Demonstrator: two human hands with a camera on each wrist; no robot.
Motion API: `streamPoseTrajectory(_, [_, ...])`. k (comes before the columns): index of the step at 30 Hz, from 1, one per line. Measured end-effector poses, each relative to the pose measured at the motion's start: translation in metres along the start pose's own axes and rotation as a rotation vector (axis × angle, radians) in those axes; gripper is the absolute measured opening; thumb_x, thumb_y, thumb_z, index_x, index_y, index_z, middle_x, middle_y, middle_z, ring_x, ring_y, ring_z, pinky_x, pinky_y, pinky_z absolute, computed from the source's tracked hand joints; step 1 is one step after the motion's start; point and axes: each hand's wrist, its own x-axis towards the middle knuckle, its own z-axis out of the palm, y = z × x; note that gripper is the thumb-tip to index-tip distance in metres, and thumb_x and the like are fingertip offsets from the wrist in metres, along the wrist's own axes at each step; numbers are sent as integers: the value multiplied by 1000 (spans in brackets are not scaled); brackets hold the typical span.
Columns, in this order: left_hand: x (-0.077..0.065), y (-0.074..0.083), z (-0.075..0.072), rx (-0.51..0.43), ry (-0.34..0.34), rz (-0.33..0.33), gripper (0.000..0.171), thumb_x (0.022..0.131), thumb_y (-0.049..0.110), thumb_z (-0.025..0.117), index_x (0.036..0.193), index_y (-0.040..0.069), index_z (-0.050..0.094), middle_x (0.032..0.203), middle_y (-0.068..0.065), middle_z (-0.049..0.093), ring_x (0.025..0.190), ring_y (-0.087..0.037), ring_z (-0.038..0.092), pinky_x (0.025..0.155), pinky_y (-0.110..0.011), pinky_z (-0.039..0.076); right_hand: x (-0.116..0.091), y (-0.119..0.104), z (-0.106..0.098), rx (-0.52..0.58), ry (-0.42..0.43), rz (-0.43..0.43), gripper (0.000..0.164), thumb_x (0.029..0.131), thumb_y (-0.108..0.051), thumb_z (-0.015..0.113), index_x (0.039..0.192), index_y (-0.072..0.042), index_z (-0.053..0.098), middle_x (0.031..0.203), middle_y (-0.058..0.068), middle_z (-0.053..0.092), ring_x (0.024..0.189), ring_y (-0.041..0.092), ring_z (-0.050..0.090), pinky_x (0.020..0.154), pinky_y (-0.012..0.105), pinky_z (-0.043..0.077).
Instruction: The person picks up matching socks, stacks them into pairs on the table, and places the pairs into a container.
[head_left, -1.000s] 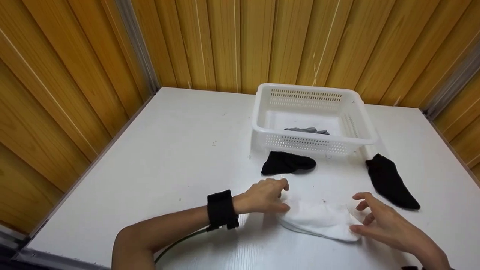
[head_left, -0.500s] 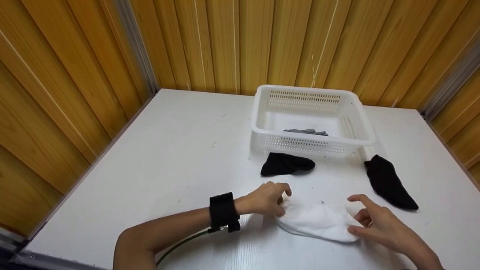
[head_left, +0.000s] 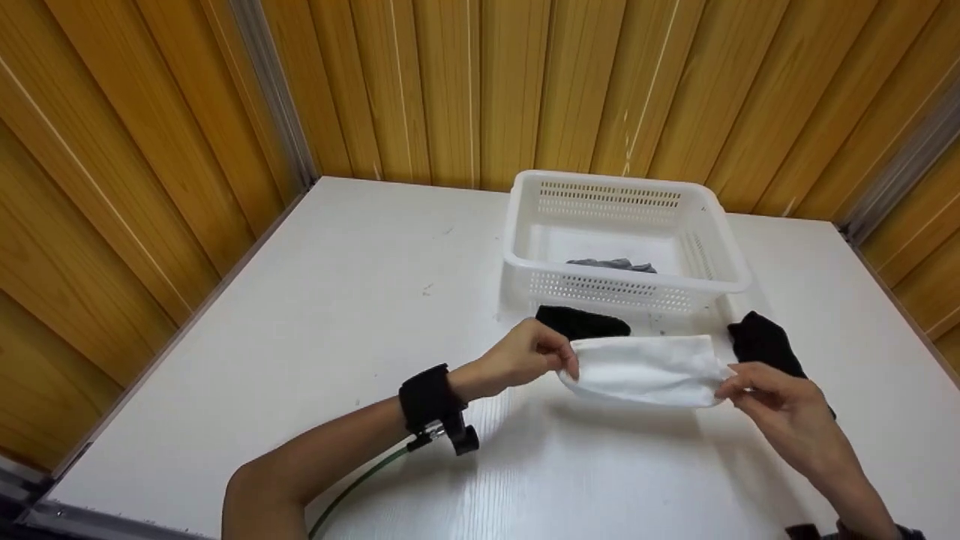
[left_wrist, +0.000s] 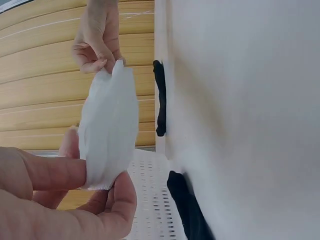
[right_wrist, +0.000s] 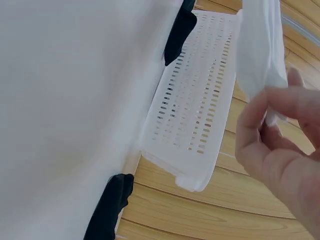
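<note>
A white sock (head_left: 645, 369) is held stretched sideways above the table, its shadow falling below it. My left hand (head_left: 521, 356) pinches its left end between thumb and fingers. At the other end, my right hand (head_left: 787, 412) pinches the fabric. In the left wrist view the sock (left_wrist: 109, 125) spans from the near left hand to the far right hand. The right wrist view shows the sock's end gathered in the right hand (right_wrist: 285, 135). One black sock (head_left: 581, 322) lies behind the left end, partly covered. Another black sock (head_left: 765, 345) lies behind the right hand.
A white perforated basket (head_left: 626, 273) stands at the back of the white table (head_left: 360, 300), with grey cloth (head_left: 611, 264) inside. Wood-patterned panels (head_left: 435, 90) rise behind and at the sides. A cable (head_left: 360, 480) runs from the left wrist strap.
Both hands have taken hold of the white sock's ends and lifted it off the table. It has moved up and toward the basket, now covering part of the left black sock.
</note>
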Motion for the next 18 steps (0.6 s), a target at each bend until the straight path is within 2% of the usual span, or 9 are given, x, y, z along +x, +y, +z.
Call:
streamPoseTrajectory(2, [3, 17, -5, 45, 22, 20, 19, 79, -14, 47, 80, -10, 65, 80, -17, 64, 62, -9, 46, 60, -18, 39, 11, -2, -2, 27, 22, -30, 23, 73, 19, 60, 87, 2, 68, 97, 13, 61, 94, 5, 55, 71, 13, 45])
streamPoseTrajectory(4, [12, 31, -12, 101, 70, 60, 17, 81, -11, 49, 86, -10, 65, 87, -19, 64, 68, -14, 51, 64, -19, 40, 26, -6, -5, 24, 48, -44, 23, 76, 16, 59, 95, 5, 67, 98, 14, 62, 95, 6, 55, 72, 12, 45])
streamPoseTrajectory(7, [39, 33, -24, 176, 156, 170, 19, 83, -7, 50, 89, -5, 67, 90, -13, 65, 76, -17, 56, 66, -21, 43, 52, -13, -11, 11, 120, -13, 22, 80, 9, 59, 100, 4, 65, 99, 12, 63, 92, 6, 57, 72, 12, 45])
streamPoseTrajectory(9, [60, 32, -32, 217, 221, 243, 20, 82, -7, 49, 88, -3, 68, 89, -10, 66, 74, -14, 56, 65, -20, 43, 73, -15, -14, 15, 187, 13, 19, 80, 6, 61, 99, 4, 66, 95, 10, 66, 85, 8, 60, 71, 13, 46])
streamPoseTrajectory(11, [80, 33, -40, 243, 279, 286, 21, 81, -7, 49, 88, -1, 68, 88, -7, 66, 71, -10, 54, 62, -18, 42, 95, -14, -17, 52, 233, 26, 17, 79, 6, 62, 96, 6, 67, 91, 9, 67, 76, 10, 62, 67, 14, 47])
streamPoseTrajectory(14, [107, 35, -48, 275, 350, 276, 20, 80, -6, 51, 89, -1, 67, 87, -5, 65, 65, -8, 50, 58, -18, 40, 124, -9, -19, 52, 254, 58, 16, 79, 4, 62, 95, 5, 67, 89, 6, 67, 72, 9, 60, 64, 13, 46])
streamPoseTrajectory(16, [121, 35, -51, 309, 370, 230, 19, 79, -2, 53, 93, 1, 66, 89, -4, 64, 63, -8, 48, 57, -18, 39, 139, -5, -20, 7, 223, 111, 19, 82, -2, 61, 100, 2, 67, 95, 4, 66, 78, 8, 57, 65, 13, 42])
streamPoseTrajectory(18, [135, 32, -54, 341, 363, 172, 21, 79, 1, 55, 97, 1, 65, 94, -4, 63, 65, -8, 47, 59, -17, 38, 152, -1, -20, -63, 162, 175, 25, 85, -12, 58, 107, -2, 65, 102, 5, 62, 84, 10, 52, 64, 17, 39])
